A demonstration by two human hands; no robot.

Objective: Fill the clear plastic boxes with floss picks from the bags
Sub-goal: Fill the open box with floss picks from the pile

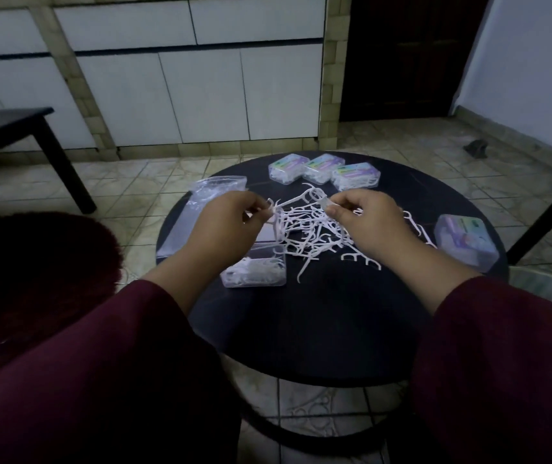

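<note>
A loose pile of white floss picks (314, 229) lies in the middle of the round black table (318, 329). My left hand (224, 226) pinches a few picks at the pile's left edge. My right hand (365, 222) pinches a pick at the pile's upper right. An open clear plastic box (254, 271) partly filled with picks sits below my left hand. Three closed filled boxes (323, 170) stand in a row at the table's far side. Another closed box (465, 241) sits at the right edge. A clear plastic bag (197, 209) lies at the left.
A dark table (6, 128) stands on the tiled floor at the left. White cabinets line the far wall. A dark chair leg (549, 216) rises at the right. A maroon cushion (33, 262) sits by my left arm.
</note>
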